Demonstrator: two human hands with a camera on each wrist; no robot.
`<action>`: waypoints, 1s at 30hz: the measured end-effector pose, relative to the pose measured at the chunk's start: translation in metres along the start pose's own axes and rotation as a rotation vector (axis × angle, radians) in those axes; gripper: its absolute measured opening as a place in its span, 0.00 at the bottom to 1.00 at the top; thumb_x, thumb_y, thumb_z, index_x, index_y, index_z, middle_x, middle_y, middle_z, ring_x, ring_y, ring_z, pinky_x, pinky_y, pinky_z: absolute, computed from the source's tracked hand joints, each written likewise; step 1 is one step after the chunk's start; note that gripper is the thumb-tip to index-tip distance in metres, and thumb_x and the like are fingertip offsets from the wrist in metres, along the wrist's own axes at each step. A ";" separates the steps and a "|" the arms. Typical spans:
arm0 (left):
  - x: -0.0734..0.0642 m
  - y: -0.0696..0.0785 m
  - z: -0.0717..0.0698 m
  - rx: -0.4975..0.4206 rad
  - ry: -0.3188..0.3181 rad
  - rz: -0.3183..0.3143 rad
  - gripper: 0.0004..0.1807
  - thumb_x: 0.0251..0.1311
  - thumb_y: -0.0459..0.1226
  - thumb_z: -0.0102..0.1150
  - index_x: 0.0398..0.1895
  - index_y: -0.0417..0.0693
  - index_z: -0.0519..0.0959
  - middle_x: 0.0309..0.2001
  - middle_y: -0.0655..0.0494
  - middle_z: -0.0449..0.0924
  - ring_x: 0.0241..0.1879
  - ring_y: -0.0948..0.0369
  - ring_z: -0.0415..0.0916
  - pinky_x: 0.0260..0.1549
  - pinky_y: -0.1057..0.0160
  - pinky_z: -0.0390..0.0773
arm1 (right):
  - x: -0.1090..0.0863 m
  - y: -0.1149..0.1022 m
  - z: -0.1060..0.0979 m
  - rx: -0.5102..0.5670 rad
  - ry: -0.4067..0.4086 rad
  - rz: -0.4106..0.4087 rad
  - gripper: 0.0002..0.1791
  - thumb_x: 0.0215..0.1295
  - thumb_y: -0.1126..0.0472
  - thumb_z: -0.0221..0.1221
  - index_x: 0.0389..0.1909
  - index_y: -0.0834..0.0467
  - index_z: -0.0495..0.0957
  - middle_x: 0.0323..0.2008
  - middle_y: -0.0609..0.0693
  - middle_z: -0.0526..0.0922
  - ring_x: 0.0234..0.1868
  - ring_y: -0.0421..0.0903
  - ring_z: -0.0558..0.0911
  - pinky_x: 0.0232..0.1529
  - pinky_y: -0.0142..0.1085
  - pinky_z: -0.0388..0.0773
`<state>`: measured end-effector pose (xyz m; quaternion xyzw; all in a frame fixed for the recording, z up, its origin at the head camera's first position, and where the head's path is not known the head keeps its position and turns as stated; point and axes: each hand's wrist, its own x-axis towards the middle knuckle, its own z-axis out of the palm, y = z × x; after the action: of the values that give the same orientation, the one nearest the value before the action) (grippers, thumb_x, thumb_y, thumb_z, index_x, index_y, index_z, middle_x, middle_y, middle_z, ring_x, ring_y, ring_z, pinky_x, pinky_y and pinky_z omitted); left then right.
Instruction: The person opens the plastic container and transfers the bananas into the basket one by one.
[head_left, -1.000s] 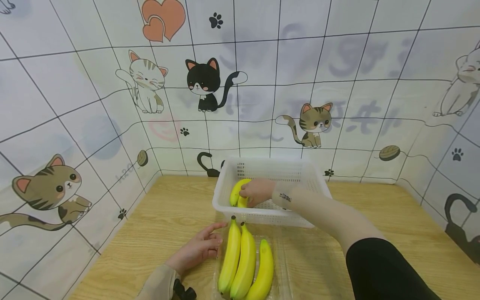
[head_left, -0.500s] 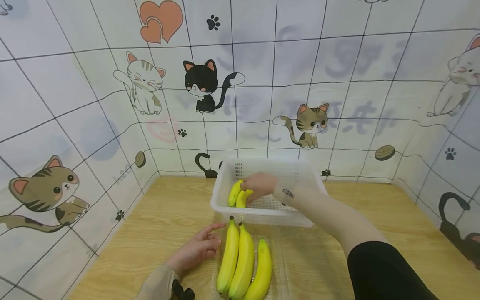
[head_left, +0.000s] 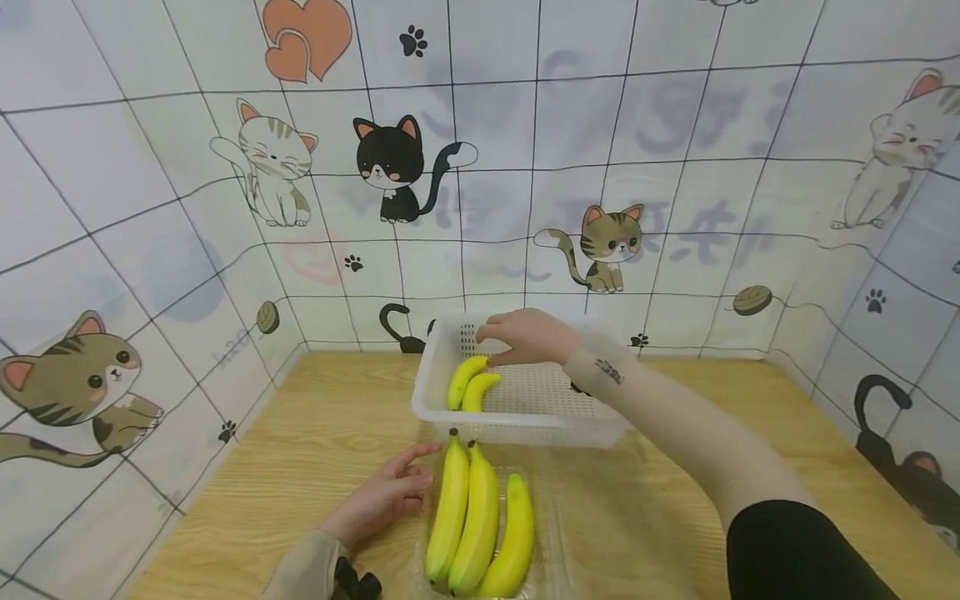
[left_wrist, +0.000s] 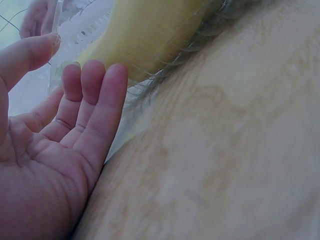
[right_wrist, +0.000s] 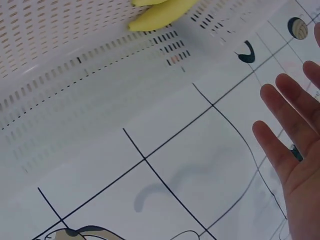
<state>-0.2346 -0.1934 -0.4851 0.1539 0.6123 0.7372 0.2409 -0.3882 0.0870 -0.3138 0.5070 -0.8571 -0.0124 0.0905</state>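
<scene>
White basket, slotted, sits on the wood-grain counter; the wall covering, printed with cats, rises behind it.

Inside the basket, at its left end: two bananas, side by side. Long axes run roughly front to back of the basket, far ends leaning a little right. Rest of the basket's floor, to the right, shows bare slots where the arm does not cover it.

Right hand hangs over the left-middle of the basket, toward its back wall, and points left. Fingers extended and somewhat spread, pinching nothing. Key relation: the pair lies below the fingers, to their left and toward the basket's front; its long axis crosses the line the hand points along. In the head view a fingertip overlaps the leftmost far end; the right wrist view shows the visible fingers apart from the fruit. Right hand is clearly the nearer one.

In front of the basket: clear container with three bananas, also lengthwise. Contact between container and basket: cannot tell.

Left hand, front-left of the basket, rests beside the container's left side, fingers loosely bent, gripping nothing. Fingertip contact unclear.
</scene>
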 end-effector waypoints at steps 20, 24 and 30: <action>0.000 0.002 0.001 -0.002 -0.022 0.007 0.31 0.70 0.30 0.48 0.74 0.42 0.51 0.40 0.55 0.69 0.34 0.64 0.72 0.38 0.63 0.77 | -0.064 -0.085 -0.009 0.133 0.155 -0.263 0.20 0.64 0.50 0.64 0.54 0.52 0.78 0.47 0.42 0.80 0.43 0.38 0.78 0.45 0.32 0.75; 0.000 0.002 0.001 -0.004 -0.029 0.010 0.32 0.70 0.30 0.48 0.74 0.42 0.51 0.41 0.55 0.69 0.35 0.64 0.71 0.39 0.63 0.77 | -0.076 -0.100 0.005 0.171 0.170 -0.273 0.19 0.63 0.51 0.65 0.54 0.50 0.78 0.48 0.42 0.81 0.45 0.38 0.79 0.48 0.31 0.75; -0.001 0.002 0.000 0.000 -0.024 -0.003 0.32 0.70 0.31 0.48 0.74 0.43 0.51 0.41 0.54 0.69 0.34 0.64 0.72 0.39 0.63 0.77 | -0.087 -0.120 0.022 0.209 0.144 -0.272 0.22 0.60 0.52 0.67 0.55 0.50 0.78 0.48 0.41 0.80 0.47 0.37 0.78 0.51 0.29 0.73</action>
<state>-0.2342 -0.1939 -0.4827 0.1617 0.6095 0.7350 0.2492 -0.2472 0.1033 -0.3611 0.6246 -0.7685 0.1010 0.0957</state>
